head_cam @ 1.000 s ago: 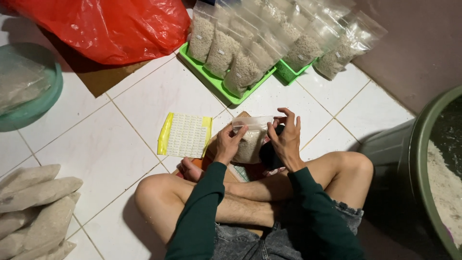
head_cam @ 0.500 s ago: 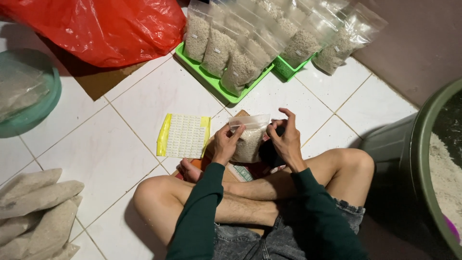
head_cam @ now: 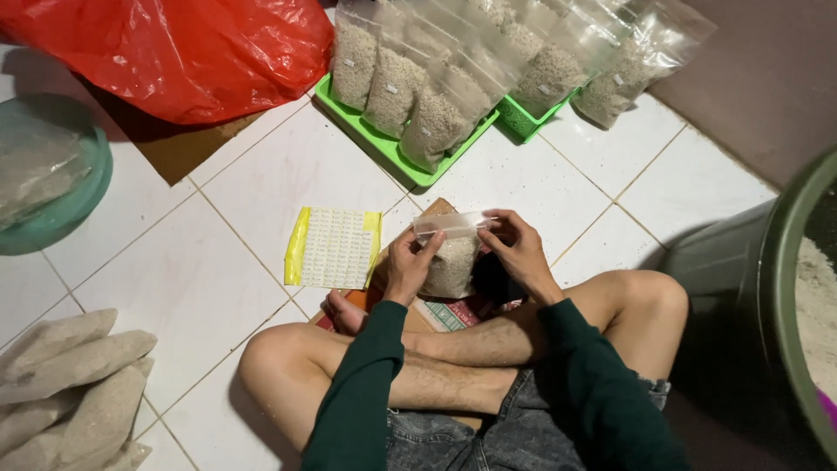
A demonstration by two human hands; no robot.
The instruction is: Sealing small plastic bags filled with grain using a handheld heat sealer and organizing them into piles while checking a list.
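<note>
I sit cross-legged on a white tiled floor and hold a clear plastic bag point(head_cam: 451, 262) part-filled with pale grain in front of my legs. My left hand point(head_cam: 408, 266) grips the bag's left side and top edge. My right hand point(head_cam: 516, 249) pinches the right end of the bag's top strip. The bag hangs upright between both hands. A yellow-edged sheet of small labels point(head_cam: 333, 248) lies on the floor just left of my left hand. Under the bag lie a brown board and a colourful printed sheet point(head_cam: 449, 314).
Two green trays point(head_cam: 384, 148) hold several filled grain bags point(head_cam: 436, 118) at the back. A red plastic bag point(head_cam: 183, 48) lies at the back left, a teal bowl point(head_cam: 61, 196) at the left, filled bags point(head_cam: 65, 384) at the lower left, a large green tub point(head_cam: 785, 288) at the right.
The bag now stands more upright with its top strip stretched flat between both hands. My right hand has shifted along the top edge to its right end.
</note>
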